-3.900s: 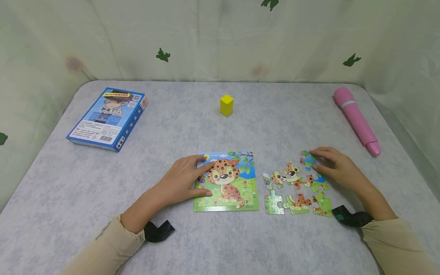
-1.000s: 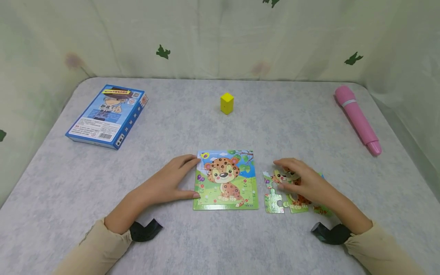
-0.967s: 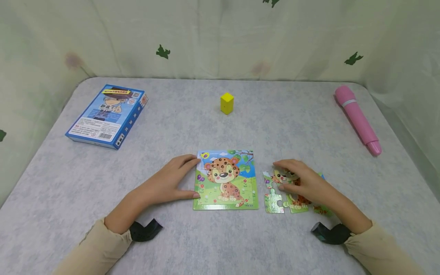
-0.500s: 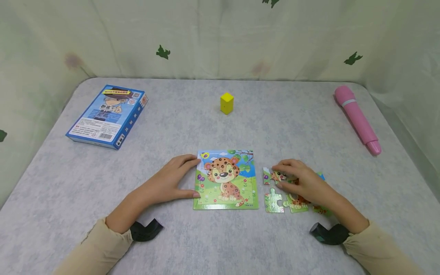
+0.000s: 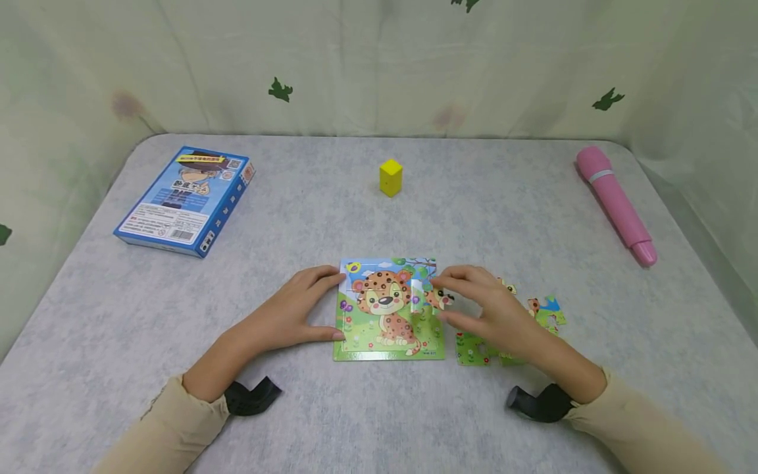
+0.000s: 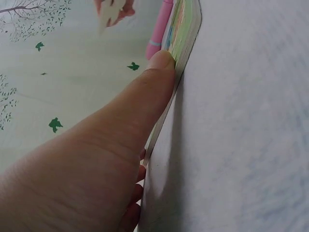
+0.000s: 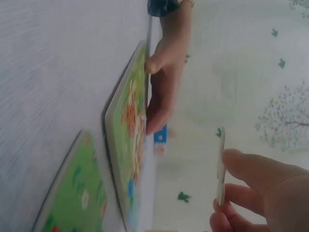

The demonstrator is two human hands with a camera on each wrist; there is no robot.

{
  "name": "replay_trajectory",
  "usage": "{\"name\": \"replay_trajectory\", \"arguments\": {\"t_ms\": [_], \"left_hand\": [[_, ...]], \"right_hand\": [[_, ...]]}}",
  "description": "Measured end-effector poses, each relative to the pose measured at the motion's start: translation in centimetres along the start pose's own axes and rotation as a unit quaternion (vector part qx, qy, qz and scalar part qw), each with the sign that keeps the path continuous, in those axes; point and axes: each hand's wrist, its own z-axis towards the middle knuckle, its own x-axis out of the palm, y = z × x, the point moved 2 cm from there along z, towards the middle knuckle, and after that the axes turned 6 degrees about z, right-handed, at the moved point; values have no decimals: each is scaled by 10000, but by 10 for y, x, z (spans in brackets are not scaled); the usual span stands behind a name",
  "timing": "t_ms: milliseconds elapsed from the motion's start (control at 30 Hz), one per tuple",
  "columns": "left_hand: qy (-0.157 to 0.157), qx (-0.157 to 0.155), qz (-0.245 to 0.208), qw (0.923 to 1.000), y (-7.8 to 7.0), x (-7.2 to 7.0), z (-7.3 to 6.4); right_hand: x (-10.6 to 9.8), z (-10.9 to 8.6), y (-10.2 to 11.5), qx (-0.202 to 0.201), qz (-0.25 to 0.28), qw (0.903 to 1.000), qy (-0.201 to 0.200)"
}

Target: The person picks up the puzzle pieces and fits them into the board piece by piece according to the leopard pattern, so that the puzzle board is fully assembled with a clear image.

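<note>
A square puzzle board (image 5: 387, 345) with a printed leopard cub lies flat on the table. At its left edge rests my left hand (image 5: 281, 309), thumb at the lower corner and fingertips further up; in the left wrist view the thumb (image 6: 161, 60) presses the board's rim. My right hand (image 5: 497, 309) pinches small joined puzzle pieces (image 5: 438, 299) showing the cub's face, held up over the board's right side. The right wrist view shows these pieces (image 7: 221, 169) edge-on between thumb and fingers, raised above the table. Part of them is hidden behind the fingertips.
Other loose puzzle pieces (image 5: 472, 349) lie right of the board, partly under my right hand; one blue-green piece (image 5: 551, 309) shows beside it. A blue box (image 5: 186, 201) lies at the back left, a yellow block (image 5: 391, 178) behind the board, a pink microphone-like stick (image 5: 616, 204) at the right.
My right hand took the joined pieces from the loose group, lifted them and moved left to the board's right side. Earlier it had been at the upper-right pieces. The left hand stays put lately.
</note>
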Motion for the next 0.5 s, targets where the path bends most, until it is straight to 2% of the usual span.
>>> {"name": "replay_trajectory", "arguments": {"t_ms": [200,333,500], "left_hand": [[-5,7,-25,10000,0,-1,0],[-43,40,-41,10000,0,-1,0],[-101,69,-22,9999,0,0,0]], "right_hand": [[26,23,14,13,271,9993,262],[47,32,13,192,235,9984,471],[66,40,7,122,96,9976,677]]}}
